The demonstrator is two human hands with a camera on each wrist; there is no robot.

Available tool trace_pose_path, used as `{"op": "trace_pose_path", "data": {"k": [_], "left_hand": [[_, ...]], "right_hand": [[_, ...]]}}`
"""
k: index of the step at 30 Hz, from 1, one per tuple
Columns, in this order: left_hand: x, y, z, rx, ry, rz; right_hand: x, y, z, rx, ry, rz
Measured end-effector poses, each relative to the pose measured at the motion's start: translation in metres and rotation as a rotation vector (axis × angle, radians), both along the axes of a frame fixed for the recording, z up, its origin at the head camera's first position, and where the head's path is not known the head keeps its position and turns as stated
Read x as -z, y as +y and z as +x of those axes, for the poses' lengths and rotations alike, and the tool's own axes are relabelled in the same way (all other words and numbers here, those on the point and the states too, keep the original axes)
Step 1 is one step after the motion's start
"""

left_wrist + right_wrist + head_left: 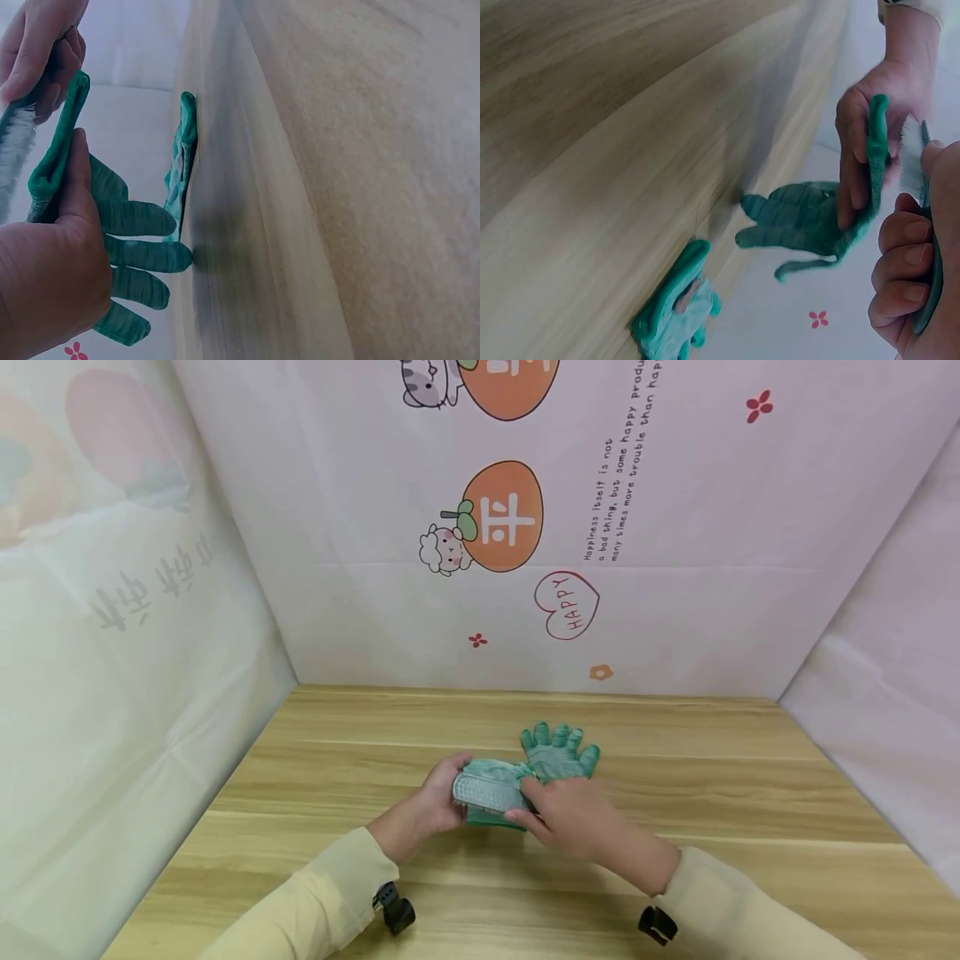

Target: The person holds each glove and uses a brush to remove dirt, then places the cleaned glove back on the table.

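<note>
My left hand (442, 795) grips a green knit work glove (139, 217) by its cuff part, thumb on one side, with the glove's fingers hanging past my own. My right hand (573, 817) is wrapped round the handle of a scrubbing brush (489, 794). Pale bristles (911, 159) on the brush face the held glove, close to its cuff edge; whether they touch it I cannot tell. A second green glove (558, 753) lies on the table just beyond my right hand, its fingers spread toward the back wall.
Beneath both hands is a wood-grain table (337, 752). White printed sheeting (360, 602) rises at its back edge, with more at the left and right sides. Black straps with small devices (393, 907) sit at both sleeve cuffs.
</note>
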State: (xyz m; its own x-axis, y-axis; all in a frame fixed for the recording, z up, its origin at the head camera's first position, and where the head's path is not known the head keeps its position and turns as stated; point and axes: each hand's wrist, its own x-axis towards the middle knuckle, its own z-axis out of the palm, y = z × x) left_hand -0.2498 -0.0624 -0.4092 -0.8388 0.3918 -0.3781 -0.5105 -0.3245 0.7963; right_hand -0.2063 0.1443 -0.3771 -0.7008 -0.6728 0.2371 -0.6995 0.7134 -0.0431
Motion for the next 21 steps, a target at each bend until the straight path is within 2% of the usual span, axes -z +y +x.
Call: {"op": "trace_pose_path", "data": {"k": [1,3,8,11,21], "left_hand": [[0.0,0.0,0.001,-0.018,-0.006,-0.011],[0.0,-0.002,0.001,-0.014,-0.005,0.002],[-0.001,-0.011,0.001,0.058,0.038,0.029],[-0.001,-0.015,-0.001,0.073,0.051,0.039],[0.0,-0.019,-0.004,0.051,0.049,0.007]], "right_hand": [[0.001,-0.002,0.0,-0.009,-0.004,-0.01],[0.003,-0.002,-0.001,-0.022,-0.018,-0.028],[0.006,0.005,-0.003,-0.002,-0.045,-0.027],[0.007,0.01,-0.002,0.013,-0.048,-0.032],[0.008,0.028,0.0,0.041,-0.046,-0.051]]}}
